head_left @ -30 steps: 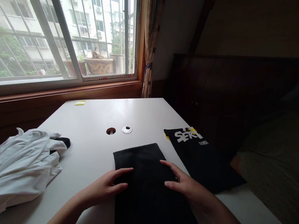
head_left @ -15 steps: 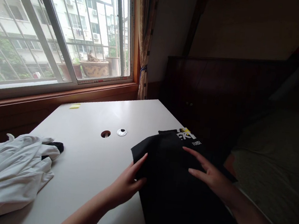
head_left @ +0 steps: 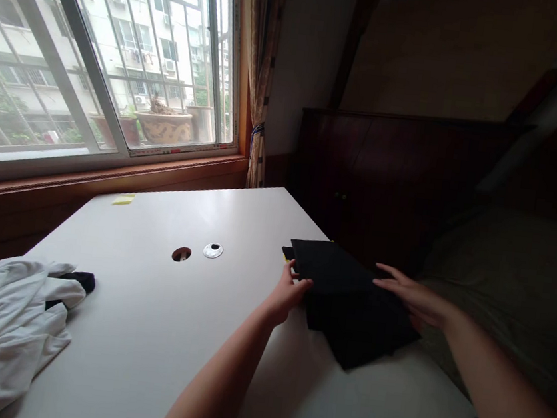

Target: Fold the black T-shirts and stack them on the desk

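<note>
A black T-shirt (head_left: 349, 297) lies folded over on itself near the right edge of the white table (head_left: 144, 328). My left hand (head_left: 289, 295) grips its left edge between thumb and fingers, and a bit of yellow print shows beside the fingertips. At the opposite edge of the cloth is my right hand (head_left: 414, 298), its fingers stretched out and apart; some of them are hidden behind the hand. The shirt's lower corner points toward me on the tabletop.
A crumpled white garment (head_left: 8, 326) with a dark part lies on the table's left. Farther back are a round cable hole (head_left: 181, 254), its loose silver cover (head_left: 213, 250) and yellow sticky notes (head_left: 123, 199). A window (head_left: 125, 51) and a dark cabinet (head_left: 389, 161) stand behind.
The shirt's near part has been folded up and away from me, covering the white lettering. Both hands moved with it; the left took hold of its edge. The view shifted slightly right.
</note>
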Demonstrator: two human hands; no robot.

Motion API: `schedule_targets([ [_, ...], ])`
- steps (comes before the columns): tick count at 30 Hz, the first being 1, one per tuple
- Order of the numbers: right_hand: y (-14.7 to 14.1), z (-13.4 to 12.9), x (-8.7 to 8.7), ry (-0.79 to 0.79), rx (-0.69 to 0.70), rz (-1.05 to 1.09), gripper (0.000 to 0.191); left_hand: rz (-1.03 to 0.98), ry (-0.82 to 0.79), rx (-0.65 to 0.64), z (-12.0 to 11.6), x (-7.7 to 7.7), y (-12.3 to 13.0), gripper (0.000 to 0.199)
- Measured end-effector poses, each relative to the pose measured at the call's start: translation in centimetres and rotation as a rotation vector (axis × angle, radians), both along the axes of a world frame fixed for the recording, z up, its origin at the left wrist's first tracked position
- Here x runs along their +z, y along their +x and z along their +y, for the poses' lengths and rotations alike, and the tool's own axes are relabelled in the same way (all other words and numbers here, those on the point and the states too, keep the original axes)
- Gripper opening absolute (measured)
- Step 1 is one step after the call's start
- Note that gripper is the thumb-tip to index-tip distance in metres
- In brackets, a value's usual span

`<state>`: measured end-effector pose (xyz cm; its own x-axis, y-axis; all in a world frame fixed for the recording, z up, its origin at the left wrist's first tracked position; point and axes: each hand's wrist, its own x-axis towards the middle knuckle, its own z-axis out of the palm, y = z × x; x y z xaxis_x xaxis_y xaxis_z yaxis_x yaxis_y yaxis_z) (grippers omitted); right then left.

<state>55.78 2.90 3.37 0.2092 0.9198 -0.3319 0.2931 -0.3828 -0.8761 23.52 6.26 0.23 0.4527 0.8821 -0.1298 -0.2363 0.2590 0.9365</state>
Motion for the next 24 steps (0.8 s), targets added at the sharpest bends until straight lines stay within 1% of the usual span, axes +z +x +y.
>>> schedule_targets([
  [2,0.9,-0.5,-1.7,-0.027,0.011,0.028,0.088,0.016,-0.015,-0.008,-0.6,-1.2,-0.1,0.086],
  [4,1.2,-1.0,-2.6,0.011,0.009,0.037,0.086,0.025,-0.014,-0.022,-1.0,-1.6,-0.2,0.091],
  [6,1.2,-1.2,-2.7,0.068,-0.011,0.032,0.084,0.012,0.002,-0.048,-1.4,-1.3,0.0,0.098],
  [9,0.8,-0.8,-1.9,0.121,-0.050,0.019,0.080,-0.040,-0.026,-0.062,-2.1,-0.4,1.1,0.103],
  [13,0.6,-0.1,-0.9,0.183,-0.042,0.037,0.073,-0.141,-0.195,-0.035,-4.0,0.4,3.0,0.088],
  [15,1.1,-0.1,-1.1,0.177,-0.029,0.023,0.073,-0.136,-0.183,-0.068,-5.1,0.4,3.5,0.076],
  [18,2.2,-0.6,-2.1,0.095,0.019,0.050,0.073,0.072,-0.067,-0.176,-6.4,-0.1,3.4,0.042],
  [20,2.8,-1.1,-3.2,0.057,0.051,0.083,0.072,0.197,-0.021,-0.244,-6.7,-0.5,3.0,0.028],
  [21,3.1,-1.2,-3.8,0.052,0.054,0.081,0.071,0.237,-0.003,-0.279,-6.8,-0.7,2.7,0.026],
  [24,3.4,-1.3,-5.4,0.057,0.017,0.027,0.068,0.319,0.071,-0.366,-6.9,-0.9,1.9,0.030],
])
